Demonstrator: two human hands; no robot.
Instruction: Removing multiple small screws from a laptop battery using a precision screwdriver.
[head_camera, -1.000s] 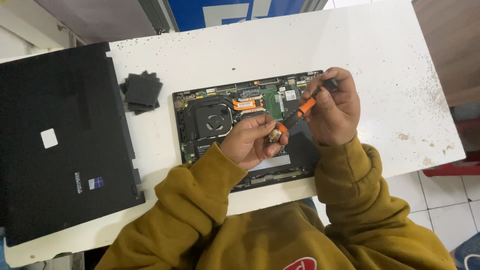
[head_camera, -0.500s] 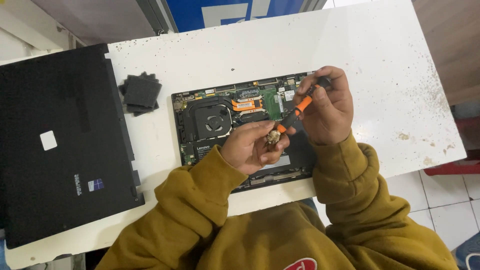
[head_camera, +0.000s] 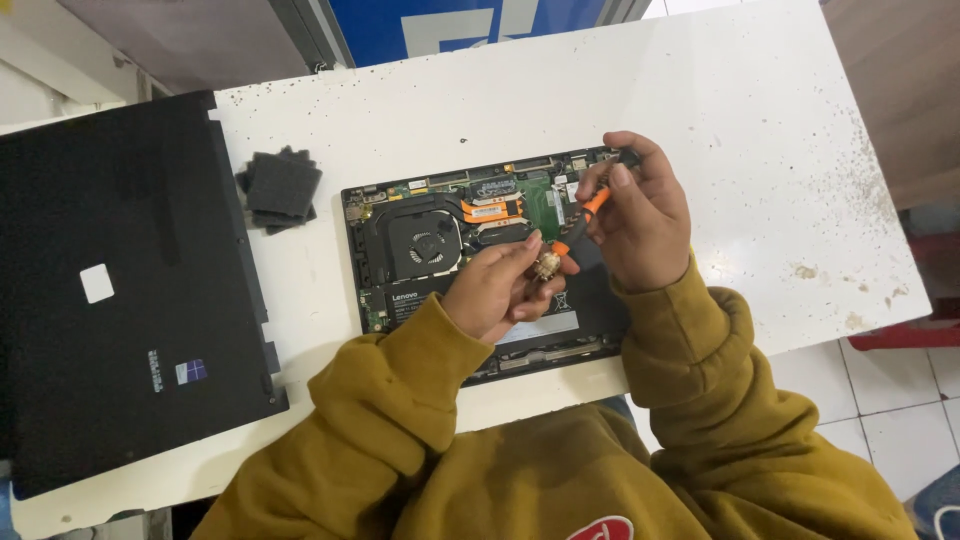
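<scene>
1. Opened laptop (head_camera: 440, 240) lying base-up in the middle of the white tabletop (head_camera: 760, 120), fan, copper heat pipe and green board exposed.
2. Right hand (head_camera: 640, 225) over the laptop's right part, grip pinched around an orange-and-black screwdriver (head_camera: 590, 205), tip slanting down-left.
3. Left hand (head_camera: 495, 290) over the battery area, grip pressed together on a small brassy part (head_camera: 547, 265) beside the screwdriver tip.
4. Black bottom cover (head_camera: 120, 300) at far left; dark foam pads (head_camera: 280, 187) between cover and laptop.

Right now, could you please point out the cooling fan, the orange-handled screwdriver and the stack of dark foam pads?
cooling fan (head_camera: 428, 243), head view, on its round hub.
orange-handled screwdriver (head_camera: 592, 203), head view, on the orange grip.
stack of dark foam pads (head_camera: 283, 186), head view, on the top pad.
</scene>
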